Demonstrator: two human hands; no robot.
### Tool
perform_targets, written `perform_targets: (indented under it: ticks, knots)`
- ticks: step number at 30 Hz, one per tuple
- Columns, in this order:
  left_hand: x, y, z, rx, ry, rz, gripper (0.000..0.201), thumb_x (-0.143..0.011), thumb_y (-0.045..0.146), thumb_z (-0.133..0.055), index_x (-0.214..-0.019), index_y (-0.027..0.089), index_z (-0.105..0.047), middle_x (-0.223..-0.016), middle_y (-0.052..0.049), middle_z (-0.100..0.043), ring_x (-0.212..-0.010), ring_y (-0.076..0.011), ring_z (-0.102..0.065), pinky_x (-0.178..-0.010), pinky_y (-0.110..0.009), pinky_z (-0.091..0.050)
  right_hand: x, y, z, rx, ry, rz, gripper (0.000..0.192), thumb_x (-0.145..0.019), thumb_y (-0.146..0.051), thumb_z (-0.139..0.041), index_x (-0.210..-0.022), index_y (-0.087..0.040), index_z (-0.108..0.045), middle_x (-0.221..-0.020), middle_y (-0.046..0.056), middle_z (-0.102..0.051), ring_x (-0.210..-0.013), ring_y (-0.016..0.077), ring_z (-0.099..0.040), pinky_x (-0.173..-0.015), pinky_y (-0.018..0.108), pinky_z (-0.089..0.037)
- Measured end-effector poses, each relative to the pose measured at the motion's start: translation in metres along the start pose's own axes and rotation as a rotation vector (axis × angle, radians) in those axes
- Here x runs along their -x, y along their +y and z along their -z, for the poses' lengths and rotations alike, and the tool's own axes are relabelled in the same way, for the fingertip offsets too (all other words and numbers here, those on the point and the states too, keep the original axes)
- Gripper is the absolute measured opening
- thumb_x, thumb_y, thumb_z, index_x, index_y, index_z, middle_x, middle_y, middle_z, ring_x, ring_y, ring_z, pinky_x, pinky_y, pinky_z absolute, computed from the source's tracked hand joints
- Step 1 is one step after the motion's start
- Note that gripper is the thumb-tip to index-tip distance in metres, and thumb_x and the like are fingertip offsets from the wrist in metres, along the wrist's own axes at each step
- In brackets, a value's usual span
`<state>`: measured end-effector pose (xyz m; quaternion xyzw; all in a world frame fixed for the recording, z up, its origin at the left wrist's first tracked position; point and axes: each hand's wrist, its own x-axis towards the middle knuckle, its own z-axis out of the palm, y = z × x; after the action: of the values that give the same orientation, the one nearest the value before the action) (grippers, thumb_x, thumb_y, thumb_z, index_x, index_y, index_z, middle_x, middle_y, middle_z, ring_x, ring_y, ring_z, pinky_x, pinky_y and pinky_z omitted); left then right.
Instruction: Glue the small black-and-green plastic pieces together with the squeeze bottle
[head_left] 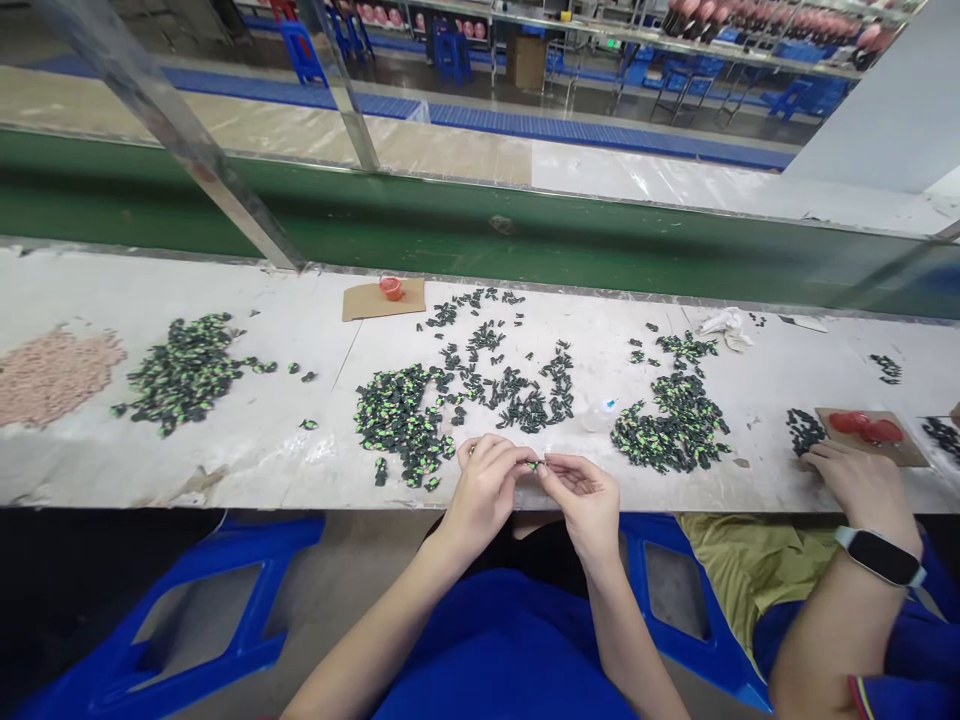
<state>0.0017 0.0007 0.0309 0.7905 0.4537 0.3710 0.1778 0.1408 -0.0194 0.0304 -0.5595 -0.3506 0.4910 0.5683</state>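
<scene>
White worktable (225,440) carries heaps of parts; left hand (484,490) and right hand (585,495) both pinch one small black-green part (534,465) at its edge. A slip could drop it.

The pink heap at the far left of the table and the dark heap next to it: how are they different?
The pink heap is one pale pink colour; the dark heap is black with green marks. The pink heap lies packed and is cut by the picture's left edge; the dark heap is fully in view, with loose pieces strewn to its right. Both are piles of small parts on the white table, away from both hands.
</scene>
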Motion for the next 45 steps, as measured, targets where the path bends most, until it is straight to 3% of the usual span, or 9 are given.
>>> perform_targets:
  ticks: [15, 21, 25, 27, 29, 32, 36, 42, 45]
  knots:
    - [0.002, 0.01, -0.001, -0.055, 0.008, -0.119, 0.024, -0.092, 0.008, -0.04, -0.095, 0.019, -0.061, -0.077, -0.002, -0.064, -0.081, -0.0177, -0.054, -0.084, -0.035, -0.03, 0.0, 0.016, 0.008, 0.021, -0.049, 0.132, 0.017, -0.064, -0.025, -0.073, -0.08, -0.019, -0.071, -0.063, 0.0, -0.066, -0.056, 0.0115, -0.061, -0.055, 0.022, -0.053]
    - [0.003, 0.019, -0.014, 0.028, -0.142, 0.032, 0.028, -0.089, 0.01, -0.048, -0.112, 0.024, -0.057, -0.088, -0.001, -0.071, -0.092, -0.0191, -0.057, -0.096, -0.041, -0.023, -0.006, 0.009, 0.033, 0.23, -0.084, 0.242, 0.011, -0.068, -0.025, -0.069, -0.077, -0.018, -0.07, -0.065, 0.001, -0.066, -0.055, 0.0128, -0.059, -0.052, 0.024, -0.051]
    - [0.001, 0.007, -0.005, -0.049, -0.112, 0.201, 0.05, -0.085, 0.015, -0.058, -0.131, 0.025, -0.043, -0.105, -0.004, -0.071, -0.108, -0.0237, -0.054, -0.099, -0.047, -0.02, -0.022, -0.003, 0.065, 0.429, 0.228, 0.465, 0.012, -0.074, -0.029, -0.067, -0.075, -0.017, -0.067, -0.07, 0.004, -0.065, -0.061, 0.0151, -0.06, -0.058, 0.028, -0.051]
    - [0.0, -0.006, 0.004, -0.141, -0.021, 0.297, 0.038, -0.085, 0.018, -0.058, -0.122, 0.025, -0.052, -0.106, -0.004, -0.071, -0.109, -0.0254, -0.053, -0.097, -0.047, -0.022, -0.033, -0.009, 0.077, 0.508, 0.473, 0.548, 0.019, -0.076, -0.034, -0.065, -0.08, -0.016, -0.067, -0.076, 0.006, -0.064, -0.063, 0.0159, -0.059, -0.061, 0.031, -0.052]
    - [-0.002, -0.018, 0.012, -0.22, 0.03, 0.347, 0.023, -0.086, 0.022, -0.057, -0.108, 0.025, -0.061, -0.105, -0.005, -0.071, -0.109, -0.0272, -0.053, -0.095, -0.047, -0.024, -0.043, -0.014, 0.082, 0.625, 0.587, 0.619, 0.028, -0.077, -0.038, -0.065, -0.091, -0.014, -0.066, -0.089, 0.01, -0.064, -0.076, 0.0202, -0.061, -0.069, 0.036, -0.053]
    - [-0.009, -0.028, 0.016, -0.281, 0.034, 0.357, 0.014, -0.087, 0.023, -0.056, -0.095, 0.026, -0.066, -0.101, -0.005, -0.072, -0.109, -0.0288, -0.052, -0.093, -0.048, -0.025, -0.053, -0.012, 0.076, 0.866, 0.52, 0.708, 0.041, -0.076, -0.047, -0.065, -0.103, -0.016, -0.064, -0.102, 0.013, -0.061, -0.102, 0.0285, -0.054, -0.085, 0.046, -0.048]
    - [-0.018, -0.03, 0.018, -0.245, -0.09, 0.27, 0.012, -0.086, 0.019, -0.057, -0.089, 0.025, -0.067, -0.097, -0.003, -0.072, -0.109, -0.0276, -0.052, -0.093, -0.047, -0.026, -0.061, 0.001, 0.057, 1.026, 0.348, 0.678, 0.048, -0.073, -0.054, -0.065, -0.105, -0.019, -0.062, -0.107, 0.013, -0.059, -0.118, 0.0347, -0.038, -0.097, 0.056, -0.036]
    - [-0.009, -0.027, 0.019, -0.228, -0.141, 0.162, 0.006, -0.085, 0.02, -0.06, -0.086, 0.024, -0.065, -0.091, -0.002, -0.072, -0.104, -0.0273, -0.053, -0.092, -0.048, -0.027, -0.067, 0.009, 0.049, 0.864, 0.293, 0.619, 0.029, -0.077, -0.045, -0.065, -0.091, -0.02, -0.057, -0.108, 0.013, -0.062, -0.125, 0.0333, -0.035, -0.102, 0.054, -0.03]
    - [-0.004, -0.022, 0.012, -0.284, -0.109, 0.164, 0.001, -0.084, 0.023, -0.062, -0.083, 0.023, -0.064, -0.088, -0.004, -0.071, -0.103, -0.0289, -0.053, -0.091, -0.049, -0.028, -0.06, 0.002, 0.048, 0.672, 0.229, 0.538, 0.03, -0.076, -0.042, -0.066, -0.092, -0.021, -0.052, -0.108, 0.012, -0.064, -0.121, 0.0294, -0.046, -0.099, 0.048, -0.038]
